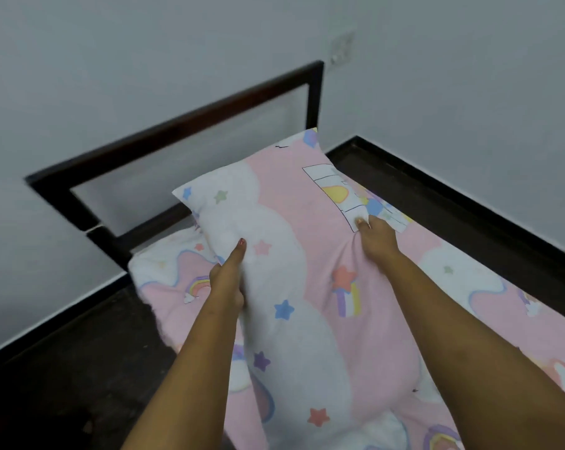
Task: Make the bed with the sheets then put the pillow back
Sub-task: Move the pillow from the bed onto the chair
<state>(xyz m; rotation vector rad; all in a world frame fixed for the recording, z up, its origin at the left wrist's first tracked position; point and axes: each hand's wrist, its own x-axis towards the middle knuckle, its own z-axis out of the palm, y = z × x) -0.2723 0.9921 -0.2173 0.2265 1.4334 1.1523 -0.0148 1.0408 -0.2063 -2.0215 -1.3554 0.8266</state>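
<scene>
A pink and white pillow [290,254] printed with stars and a rainbow is held lengthwise above the bed, its far end pointing at the headboard. My left hand [227,277] grips its left edge, thumb on top. My right hand [377,238] pinches its right edge near the castle print. Beneath it, a matching pink and white sheet [164,280] covers the mattress up to the head end and runs on to the right [469,277].
A dark wooden headboard [183,125] stands against the grey wall at the far end. The dark bed frame rail [469,203] runs along the right side by the wall. Dark floor [73,368] lies to the left of the bed.
</scene>
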